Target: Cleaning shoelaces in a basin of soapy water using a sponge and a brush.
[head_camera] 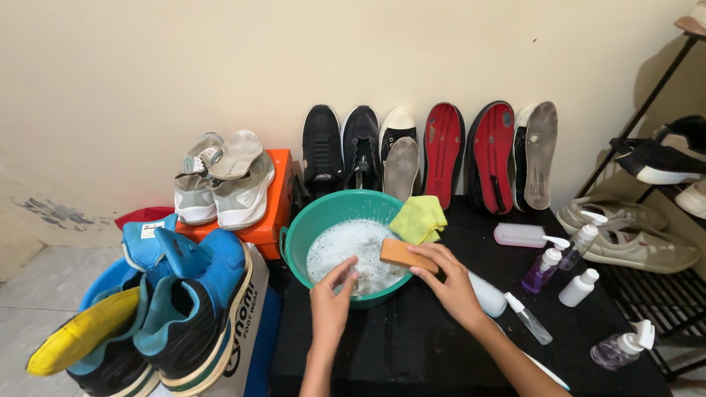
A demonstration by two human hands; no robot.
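Note:
A teal basin of foamy water stands on a black-covered table. My right hand grips a brown wooden-backed brush over the basin's right rim. My left hand hovers at the basin's near rim, fingers bunched together and wet with foam, holding nothing I can see. A yellow cloth hangs over the far right rim.
Black shoes, insoles and red-soled shoes lean on the wall behind the table. Grey sneakers sit on an orange box. Blue-black sneakers lie left. Pump and spray bottles stand right, with a shoe rack beyond.

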